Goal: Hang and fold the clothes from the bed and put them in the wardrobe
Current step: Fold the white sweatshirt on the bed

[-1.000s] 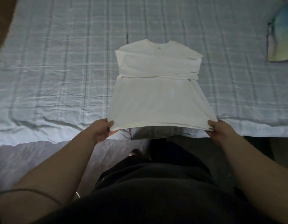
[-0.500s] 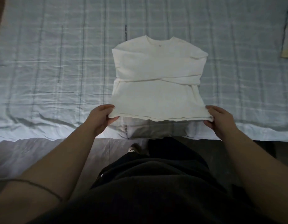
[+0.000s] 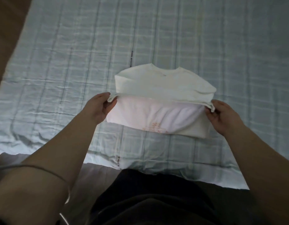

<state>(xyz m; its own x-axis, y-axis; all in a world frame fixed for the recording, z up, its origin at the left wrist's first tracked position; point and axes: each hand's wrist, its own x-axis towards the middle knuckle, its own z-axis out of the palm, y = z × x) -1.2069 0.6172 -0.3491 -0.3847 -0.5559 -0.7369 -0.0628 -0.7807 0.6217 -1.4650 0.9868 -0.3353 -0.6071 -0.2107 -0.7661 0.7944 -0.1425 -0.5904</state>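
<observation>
- Fingers of the left hand (image 3: 98, 109) are pinched shut on the left corner of the hem of the white T-shirt (image 3: 163, 85); fingers of the right hand (image 3: 223, 116) are pinched shut on the right corner of the same hem.
- Compared with one second ago, the hem is no longer held at the near edge of the bed (image 3: 59, 78). It is now raised and carried forward over the garment, level with the chest area, just below the folded-in sleeves.
- The underside of the lower half is now exposed, and a faint orange print shows through near the fold line.
- The change indicates that the bottom-to-top fold is under way but not finished: the hem is not yet laid down toward the collar.
- The T-shirt lies on the checked bedsheet near the middle of the bed, collar pointing away from the person, the new fold line facing the near edge.
- A strip of bare sheet is now visible between the fold line and the near edge of the bed.
- Open sheet is available on the left, on the right and beyond the collar; no other article is seen close to the garment.
- The left margin of the bed runs diagonally at the upper left of the view, well apart from the garment.
- The wardrobe is not in view.
</observation>
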